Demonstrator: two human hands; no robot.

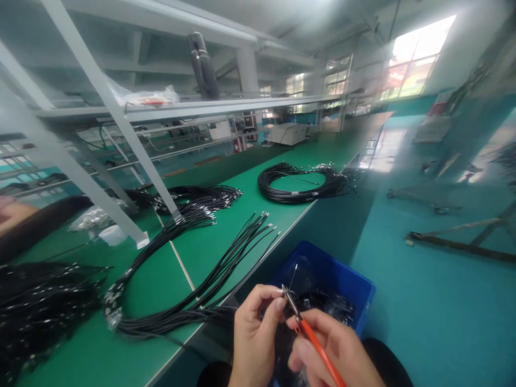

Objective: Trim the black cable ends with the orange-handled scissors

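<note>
My left hand [255, 333] pinches the end of a thin black wire [291, 279] between thumb and forefinger, just over a blue bin [355, 290]. My right hand [336, 352] is closed round a red-handled pair of pliers [312, 338], whose metal jaws [288, 297] meet the wire end at my left fingertips. A bundle of black cables [189, 306] runs from the green workbench [226, 236] toward my left hand. Both hands hover off the bench's front edge, above my lap.
More coiled black cable bundles lie on the bench: one coil [302, 183] far ahead, another [201, 201] by a white frame post [121, 134], a heap [36, 306] at left. A person's arm [24, 226] rests at far left. Teal floor lies right.
</note>
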